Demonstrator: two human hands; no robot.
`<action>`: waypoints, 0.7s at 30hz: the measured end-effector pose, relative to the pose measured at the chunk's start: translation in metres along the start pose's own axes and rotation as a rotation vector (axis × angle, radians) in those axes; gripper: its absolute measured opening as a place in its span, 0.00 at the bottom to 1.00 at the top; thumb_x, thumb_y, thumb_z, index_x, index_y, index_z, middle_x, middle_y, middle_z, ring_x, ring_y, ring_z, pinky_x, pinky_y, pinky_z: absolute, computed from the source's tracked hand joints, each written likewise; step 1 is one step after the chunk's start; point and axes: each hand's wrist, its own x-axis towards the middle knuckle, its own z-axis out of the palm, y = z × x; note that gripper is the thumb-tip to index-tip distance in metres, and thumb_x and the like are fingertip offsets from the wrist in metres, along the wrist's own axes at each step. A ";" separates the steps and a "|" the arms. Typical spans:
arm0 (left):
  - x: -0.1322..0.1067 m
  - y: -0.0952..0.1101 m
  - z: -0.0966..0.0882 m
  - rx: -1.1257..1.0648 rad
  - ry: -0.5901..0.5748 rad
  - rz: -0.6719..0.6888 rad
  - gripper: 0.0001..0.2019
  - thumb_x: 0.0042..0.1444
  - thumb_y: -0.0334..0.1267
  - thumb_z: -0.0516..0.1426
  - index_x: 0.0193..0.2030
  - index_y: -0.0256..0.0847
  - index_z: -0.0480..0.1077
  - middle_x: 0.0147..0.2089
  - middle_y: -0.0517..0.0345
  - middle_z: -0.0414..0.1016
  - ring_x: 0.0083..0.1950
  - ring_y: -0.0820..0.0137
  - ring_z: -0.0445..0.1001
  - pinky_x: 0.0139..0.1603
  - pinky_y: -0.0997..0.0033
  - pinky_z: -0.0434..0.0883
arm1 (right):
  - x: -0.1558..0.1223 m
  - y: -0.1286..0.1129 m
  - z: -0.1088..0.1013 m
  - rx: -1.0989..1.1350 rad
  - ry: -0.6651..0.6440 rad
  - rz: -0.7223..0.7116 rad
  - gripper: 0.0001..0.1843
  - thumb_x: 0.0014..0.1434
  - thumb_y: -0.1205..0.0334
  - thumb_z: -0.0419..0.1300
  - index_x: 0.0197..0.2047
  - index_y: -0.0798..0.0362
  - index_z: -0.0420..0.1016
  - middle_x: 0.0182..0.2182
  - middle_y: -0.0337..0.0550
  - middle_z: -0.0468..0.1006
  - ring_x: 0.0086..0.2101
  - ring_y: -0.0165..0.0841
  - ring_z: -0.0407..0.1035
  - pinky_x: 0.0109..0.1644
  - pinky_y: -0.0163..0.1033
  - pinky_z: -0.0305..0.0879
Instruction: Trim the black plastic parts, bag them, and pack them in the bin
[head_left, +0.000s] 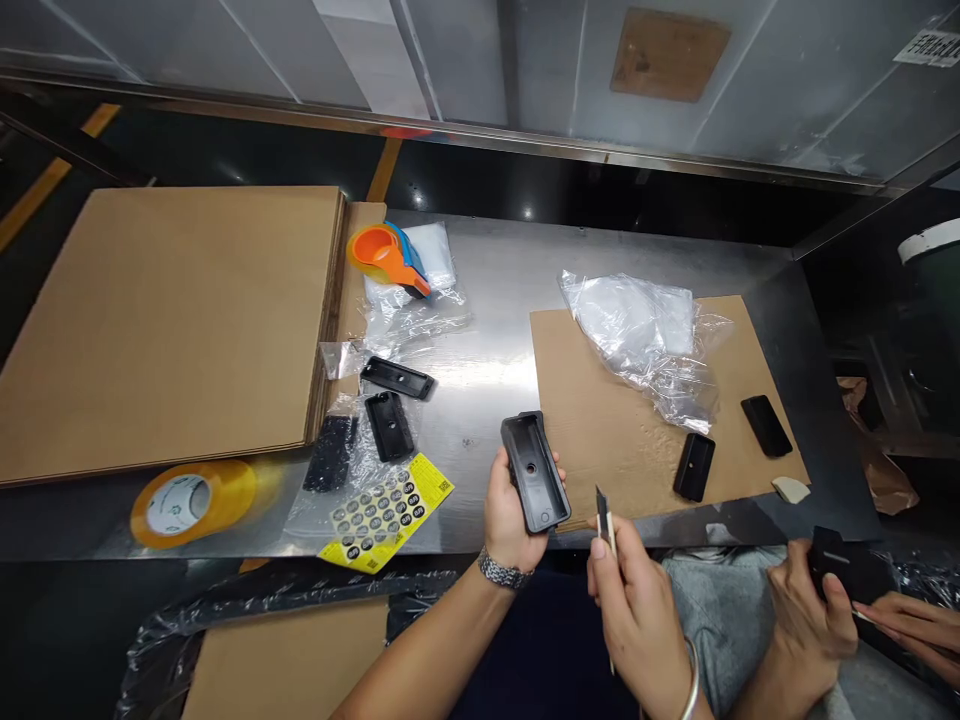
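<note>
My left hand is wrapped round a black plastic housing, its hollow side facing up with a small hole inside. In my right hand is a slim utility knife, its dark blade pointing up and away from me. The blade is just right of the housing and apart from it. Two similar black housings lie to the left on clear plastic, beside a dark textured piece. A yellow sheet of round stickers lies nearer the table's front edge.
Stacked cardboard fills the left; a tape roll and orange tape dispenser lie near it. Right, a cardboard sheet bears clear bags and black housings. A co-worker's hands hold a black part close by.
</note>
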 end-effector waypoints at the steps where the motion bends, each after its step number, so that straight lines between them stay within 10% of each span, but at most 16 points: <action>1: 0.001 0.000 0.000 -0.003 -0.006 -0.024 0.17 0.54 0.47 0.48 0.31 0.34 0.69 0.27 0.54 0.73 0.23 0.72 0.71 0.23 0.73 0.69 | 0.003 0.004 0.001 0.106 0.012 0.058 0.15 0.62 0.55 0.41 0.44 0.53 0.62 0.19 0.35 0.66 0.21 0.28 0.63 0.26 0.31 0.59; 10: 0.021 -0.036 -0.013 0.226 -0.038 -0.181 0.23 0.52 0.53 0.50 0.35 0.31 0.70 0.31 0.48 0.75 0.21 0.72 0.70 0.20 0.74 0.66 | 0.039 0.056 0.030 0.656 0.033 0.383 0.20 0.54 0.46 0.53 0.38 0.56 0.62 0.16 0.28 0.57 0.14 0.20 0.49 0.16 0.26 0.47; 17: 0.052 -0.062 -0.035 0.663 0.001 0.180 0.23 0.53 0.54 0.47 0.40 0.35 0.70 0.39 0.46 0.73 0.40 0.63 0.72 0.39 0.66 0.68 | 0.053 0.099 0.035 0.084 0.072 0.243 0.17 0.55 0.50 0.50 0.24 0.55 0.63 0.15 0.31 0.57 0.18 0.24 0.54 0.22 0.30 0.51; 21: 0.080 -0.053 -0.050 0.886 0.218 0.468 0.30 0.46 0.44 0.57 0.57 0.39 0.57 0.61 0.43 0.49 0.63 0.56 0.44 0.59 0.54 0.48 | 0.067 0.122 0.044 -0.135 0.192 0.258 0.14 0.53 0.56 0.52 0.20 0.54 0.63 0.15 0.34 0.59 0.20 0.26 0.55 0.26 0.32 0.49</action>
